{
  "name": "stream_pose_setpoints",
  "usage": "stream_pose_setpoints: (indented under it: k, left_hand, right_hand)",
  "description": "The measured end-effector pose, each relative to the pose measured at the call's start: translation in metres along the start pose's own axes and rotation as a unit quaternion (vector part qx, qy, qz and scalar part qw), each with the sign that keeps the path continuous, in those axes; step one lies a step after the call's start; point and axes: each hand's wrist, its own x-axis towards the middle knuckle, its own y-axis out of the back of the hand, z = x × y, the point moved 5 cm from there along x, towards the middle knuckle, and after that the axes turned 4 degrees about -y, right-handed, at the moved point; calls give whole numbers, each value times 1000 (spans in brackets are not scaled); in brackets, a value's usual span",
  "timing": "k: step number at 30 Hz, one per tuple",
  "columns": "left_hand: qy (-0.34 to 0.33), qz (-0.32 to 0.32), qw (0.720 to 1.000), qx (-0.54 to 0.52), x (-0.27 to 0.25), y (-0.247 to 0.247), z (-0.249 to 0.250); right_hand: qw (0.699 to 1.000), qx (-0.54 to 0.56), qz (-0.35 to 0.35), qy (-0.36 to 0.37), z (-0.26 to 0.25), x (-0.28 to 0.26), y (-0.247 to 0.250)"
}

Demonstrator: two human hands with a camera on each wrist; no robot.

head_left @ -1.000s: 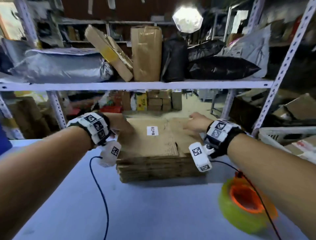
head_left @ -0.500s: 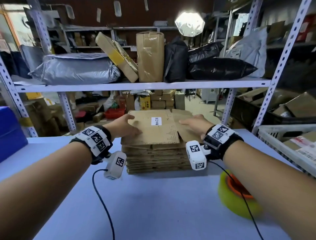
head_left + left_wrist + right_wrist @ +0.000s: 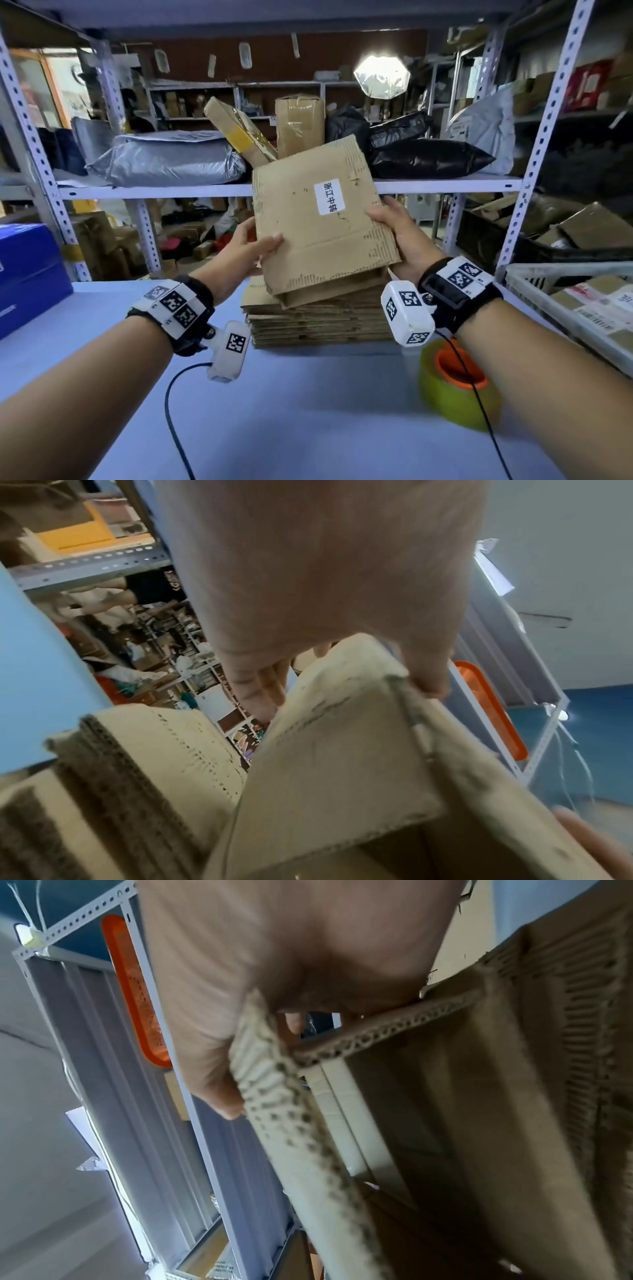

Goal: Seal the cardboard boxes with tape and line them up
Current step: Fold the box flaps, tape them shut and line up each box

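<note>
Both hands, left (image 3: 251,248) & right (image 3: 399,236), grip flat box (image 3: 318,219); worn edges could tear if yanked open.

The left hand's (image 3: 248,245) fingers hide behind the flat cardboard box (image 3: 318,219). The tape roll (image 3: 459,383) looks blurry, and the right arm covers part of it. The box's label (image 3: 329,197) is maybe too fuzzy to read.

A pale blue table (image 3: 308,428) carries a stack of flattened cardboard boxes (image 3: 318,325) and a yellow tape roll (image 3: 459,387) beside it
</note>
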Motion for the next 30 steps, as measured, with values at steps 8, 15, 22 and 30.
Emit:
stream_pose_setpoints:
  k: [8, 15, 22, 30]
  left_hand:
    - [-17, -60, 997, -50, 40, -5, -1]
    - [-58, -105, 993, -2, 49, -4, 4]
    - [-97, -151, 981, 72, 13, -5, 19]
    - [-102, -173, 977, 76, -34, -1, 14]
  right_hand:
    - [998, -3, -55, 0, 21, 19, 31]
    - [986, -145, -78, 10, 16, 18, 42]
    - [971, -227, -71, 27, -3, -16, 33]
    - [938, -329, -87, 71, -2, -55, 12]
